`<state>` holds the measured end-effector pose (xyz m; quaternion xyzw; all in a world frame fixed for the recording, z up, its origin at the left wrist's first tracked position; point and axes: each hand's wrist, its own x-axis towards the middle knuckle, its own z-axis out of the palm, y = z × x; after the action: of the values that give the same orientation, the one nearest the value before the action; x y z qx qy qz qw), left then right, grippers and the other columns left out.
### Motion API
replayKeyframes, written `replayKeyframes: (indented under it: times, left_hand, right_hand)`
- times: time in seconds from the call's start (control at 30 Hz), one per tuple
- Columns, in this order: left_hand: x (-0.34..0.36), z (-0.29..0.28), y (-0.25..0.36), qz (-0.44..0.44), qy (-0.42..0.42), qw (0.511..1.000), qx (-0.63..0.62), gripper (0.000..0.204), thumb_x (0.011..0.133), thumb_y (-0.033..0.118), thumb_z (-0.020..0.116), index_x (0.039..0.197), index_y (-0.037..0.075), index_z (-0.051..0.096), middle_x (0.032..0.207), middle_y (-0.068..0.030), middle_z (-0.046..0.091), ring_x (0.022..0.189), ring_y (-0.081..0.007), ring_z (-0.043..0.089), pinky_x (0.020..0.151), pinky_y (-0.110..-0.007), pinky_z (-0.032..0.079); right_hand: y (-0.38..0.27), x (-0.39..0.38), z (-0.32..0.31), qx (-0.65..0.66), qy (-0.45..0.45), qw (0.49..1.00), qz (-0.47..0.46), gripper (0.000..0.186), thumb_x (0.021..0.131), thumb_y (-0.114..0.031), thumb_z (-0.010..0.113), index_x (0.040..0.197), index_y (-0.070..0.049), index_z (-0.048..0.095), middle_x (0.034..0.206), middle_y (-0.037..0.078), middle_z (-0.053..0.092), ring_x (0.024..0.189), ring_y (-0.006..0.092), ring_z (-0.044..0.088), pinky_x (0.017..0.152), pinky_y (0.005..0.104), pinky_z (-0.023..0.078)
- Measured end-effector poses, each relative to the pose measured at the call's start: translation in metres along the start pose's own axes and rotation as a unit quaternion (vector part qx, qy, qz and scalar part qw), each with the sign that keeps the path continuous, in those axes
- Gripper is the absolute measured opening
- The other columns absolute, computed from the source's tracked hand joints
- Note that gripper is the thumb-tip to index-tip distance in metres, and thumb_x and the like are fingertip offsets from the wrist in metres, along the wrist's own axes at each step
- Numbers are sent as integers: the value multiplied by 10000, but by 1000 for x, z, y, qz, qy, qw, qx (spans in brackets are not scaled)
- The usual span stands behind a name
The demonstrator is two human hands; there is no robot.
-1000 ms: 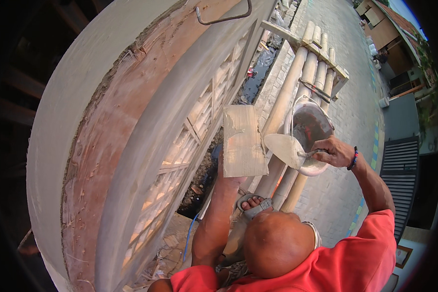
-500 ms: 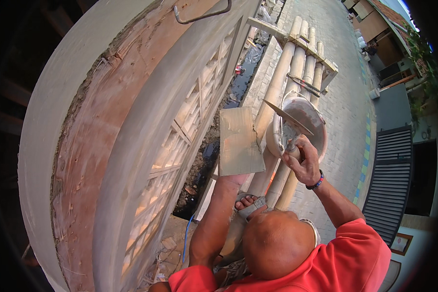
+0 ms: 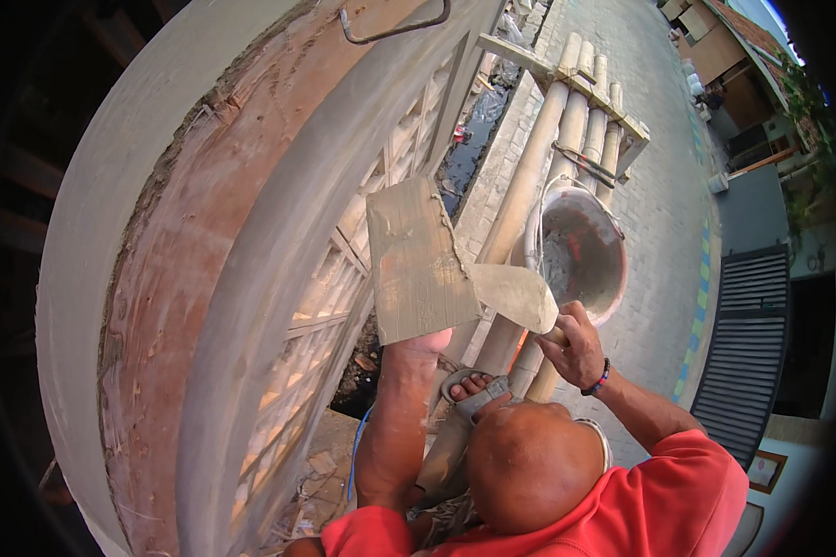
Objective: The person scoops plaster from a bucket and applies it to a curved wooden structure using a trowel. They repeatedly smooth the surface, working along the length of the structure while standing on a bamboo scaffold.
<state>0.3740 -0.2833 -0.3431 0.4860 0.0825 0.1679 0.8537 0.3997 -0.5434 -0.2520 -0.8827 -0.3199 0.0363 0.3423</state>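
Note:
My left hand [image 3: 425, 342] is under a rectangular plasterer's hawk [image 3: 418, 265], holding it up; its fingers are mostly hidden by the board. Grey mortar smears the hawk's face, with a ragged ridge along its right edge. My right hand [image 3: 576, 345] is closed round the handle of a trowel [image 3: 515, 295]. The grey-coated blade points left, its tip end meeting the hawk's right edge. Just beyond my right hand stands a bucket [image 3: 599, 246] with mortar clinging inside and a wire handle.
Bamboo poles [image 3: 534, 158] joined by a wooden crosspiece [image 3: 590, 88] support the bucket; a long-handled cutting tool [image 3: 583, 163] lies beyond it. A plastered wall [image 3: 241, 251] with latticed openings rises left, beside a wet ditch [image 3: 460, 167]. My sandalled foot [image 3: 478, 395] rests on the poles.
The trowel has come out from above the bucket and swung left and down to the hawk's edge. My left hand has moved the hawk left and tilted it slightly.

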Motion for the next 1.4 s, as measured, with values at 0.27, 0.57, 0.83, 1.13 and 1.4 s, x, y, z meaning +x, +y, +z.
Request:
replayKeyframes:
  times: [0.27, 0.57, 0.83, 1.13, 1.4]
  left_hand:
    - [15, -53, 15, 54, 48, 904, 421, 385, 1007, 324, 453, 1325, 109, 485, 1276, -51, 568, 1142, -245, 566, 994, -424, 450]
    - [3, -23, 7, 52, 47, 951, 301, 401, 1016, 335, 433, 1319, 76, 479, 1253, -67, 571, 1135, -231, 567, 981, -420, 465]
    - [10, 9, 11, -133, 50, 953, -269, 421, 989, 308, 510, 1325, 55, 486, 1240, -87, 592, 1115, -241, 601, 937, -409, 512]
    - [-2, 5, -14, -246, 86, 889, -376, 465, 935, 268, 612, 1323, 41, 497, 1238, -101, 605, 1135, -252, 601, 974, -428, 500]
    - [0, 32, -20, -242, 73, 904, -344, 504, 929, 237, 620, 1354, 22, 454, 1289, -98, 573, 1196, -244, 562, 1034, -422, 449]
  right_hand:
    - [21, -77, -29, 72, -205, 951, 218, 306, 833, -214, 659, 1047, -23, 553, 715, 152, 568, 640, 324, 586, 586, 416, 444]
    - [17, -3, -81, 102, 57, 988, 105, 298, 904, -247, 654, 1021, 14, 573, 758, 88, 602, 633, 170, 577, 604, 313, 461]
    - [255, 140, -164, -166, -21, 959, 230, 319, 846, -267, 654, 1011, 5, 635, 828, 156, 613, 799, 255, 574, 723, 401, 441]
    - [345, 205, -101, -217, -276, 896, 273, 351, 876, -362, 625, 1087, -89, 687, 1046, 118, 684, 1038, 297, 624, 906, 403, 472]
    - [403, 195, -81, -146, -247, 913, 290, 326, 864, -304, 647, 1103, -86, 690, 1068, 162, 686, 1023, 308, 633, 886, 411, 483]
